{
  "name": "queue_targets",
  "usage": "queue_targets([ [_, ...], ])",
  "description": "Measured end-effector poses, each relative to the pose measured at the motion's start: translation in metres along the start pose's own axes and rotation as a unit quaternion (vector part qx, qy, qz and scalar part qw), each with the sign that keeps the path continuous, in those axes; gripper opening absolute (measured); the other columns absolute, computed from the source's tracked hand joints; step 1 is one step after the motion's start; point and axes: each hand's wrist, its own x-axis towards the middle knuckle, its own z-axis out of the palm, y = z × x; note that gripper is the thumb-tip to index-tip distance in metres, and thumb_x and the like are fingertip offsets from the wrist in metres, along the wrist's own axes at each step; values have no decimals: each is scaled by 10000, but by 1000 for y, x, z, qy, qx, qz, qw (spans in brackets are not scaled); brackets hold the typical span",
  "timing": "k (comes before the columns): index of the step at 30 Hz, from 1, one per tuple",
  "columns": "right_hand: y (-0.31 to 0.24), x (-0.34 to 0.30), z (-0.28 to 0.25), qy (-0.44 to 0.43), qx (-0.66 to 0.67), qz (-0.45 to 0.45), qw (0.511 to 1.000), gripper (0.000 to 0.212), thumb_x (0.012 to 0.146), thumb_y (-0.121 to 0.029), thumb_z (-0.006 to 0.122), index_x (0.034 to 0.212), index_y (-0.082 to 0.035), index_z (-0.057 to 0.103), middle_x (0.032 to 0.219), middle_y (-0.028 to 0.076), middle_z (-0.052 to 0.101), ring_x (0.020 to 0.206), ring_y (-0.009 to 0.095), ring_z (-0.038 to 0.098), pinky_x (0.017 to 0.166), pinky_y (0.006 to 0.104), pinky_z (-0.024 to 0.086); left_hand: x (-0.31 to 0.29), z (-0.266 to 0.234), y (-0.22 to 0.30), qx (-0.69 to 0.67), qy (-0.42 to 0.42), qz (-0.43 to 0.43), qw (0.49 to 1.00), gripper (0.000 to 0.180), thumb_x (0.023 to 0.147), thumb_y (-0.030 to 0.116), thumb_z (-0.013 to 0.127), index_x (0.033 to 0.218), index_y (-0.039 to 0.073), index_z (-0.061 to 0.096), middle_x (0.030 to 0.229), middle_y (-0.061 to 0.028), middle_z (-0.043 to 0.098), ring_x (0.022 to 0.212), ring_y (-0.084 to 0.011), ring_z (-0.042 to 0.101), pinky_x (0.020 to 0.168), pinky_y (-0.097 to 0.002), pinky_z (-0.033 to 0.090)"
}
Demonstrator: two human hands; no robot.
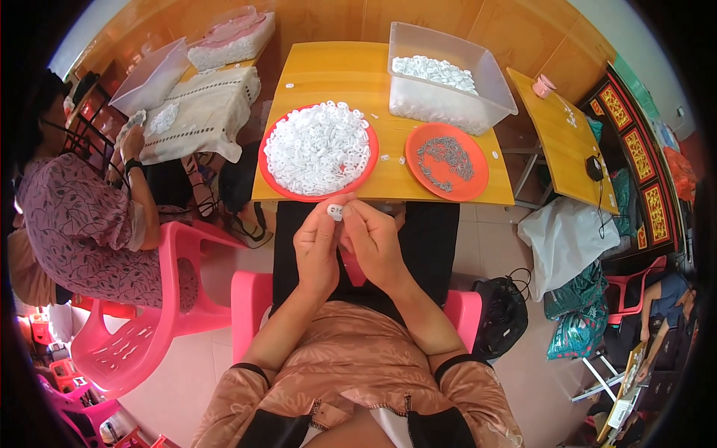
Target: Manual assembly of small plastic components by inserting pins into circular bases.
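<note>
Holding a small white plastic piece (335, 211) between the fingertips, the left hand (317, 250) and the right hand (373, 243) are meeting close together just in front of the near edge of the yellow worktop (328, 71), above the person's lap. Both hands are pinching this piece, the left thumb and finger closing on it from the left and the right fingers touching it from the right. The fingers are covering most of the piece, so its full shape is hard to make out, and I cannot tell if something more is sitting inside the grip.

A red round tray (319, 151) is lying on the worktop just beyond the hands, and it is carrying a big heap of white plastic pieces (317, 145). To the right of it, an orange plate (447, 161) is holding a thin pile of small grey metal parts (445, 158); they are too small to identify. Behind the plate, a clear plastic box (448, 75) is standing, partly filled with more white pieces. A few loose white pieces are lying on the worktop between the tray and the plate.

At the left, another person in a patterned shirt (75, 216) is sitting on a pink chair (160, 299), partly cut off by the dark rim of the view.
</note>
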Motion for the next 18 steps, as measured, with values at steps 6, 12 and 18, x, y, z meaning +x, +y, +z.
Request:
queue_targets([
  [6,-14,-1,0,-10,28,33,999,289,952,-162,453,723,-1,521,556,-20,466,489,34,400,433,211,290,5,-12,3,143,-35,23,989,273,950,150,472,1119,-40,570,1101,-101,610,966,-120,561,858,-251,440],
  [12,-19,-5,4,-14,1,43,999,310,961,-190,445,749,1,566,503,-17,456,451,33,390,429,198,286,4,-10,14,175,-45,46,982,216,909,86,479,1041,-20,612,1020,-58,639,929,-97,566,827,-232,442],
  [18,-27,-10,11,-17,-12,47,999,307,957,-182,455,755,5,590,494,-10,471,441,35,397,432,196,287,0,-9,19,153,-39,61,986,202,927,114,475,1006,-7,615,994,-54,643,882,-90,574,783,-231,461],
])
